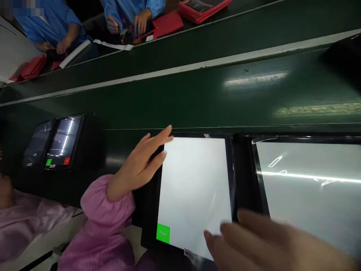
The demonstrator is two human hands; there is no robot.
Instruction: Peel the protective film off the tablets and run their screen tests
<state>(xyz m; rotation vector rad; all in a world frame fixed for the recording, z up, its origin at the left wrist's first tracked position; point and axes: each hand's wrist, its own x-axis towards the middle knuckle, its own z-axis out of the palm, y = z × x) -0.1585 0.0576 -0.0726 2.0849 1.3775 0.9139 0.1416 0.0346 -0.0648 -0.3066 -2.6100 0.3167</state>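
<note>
Over the lower right corner of the tablet [194, 188], here is the right hand [270, 248], open, fingers stretched out and blurred, so whether it touches the glass I cannot tell! The tablet itself lies right in front of the wearer, screen glowing white, a green square [163, 233] lit in its bottom left corner. And at the tablet's upper left edge, the left hand [138, 163]: open too, fingers spread, tips right at the rim, contact too close to call, a pink sleeve [107, 218] gathered at the wrist. Just right of the tablet, a second screen [310, 162], pale grey, a bright streak reflected across it. Well left of the tablet, a co-worker's pale sleeve [31, 222]; above that, two dark screens [64, 137], one showing a green patch [49, 162] and a red patch [66, 161]. Beyond the tablet, the glossy green bench [169, 101], then a white rail [169, 73]. Farthest of all, beyond the tablet and to its left, two people in blue [132, 7], hands low in front of them, red cases [169, 24] and white strips [75, 54] beside them!
</note>
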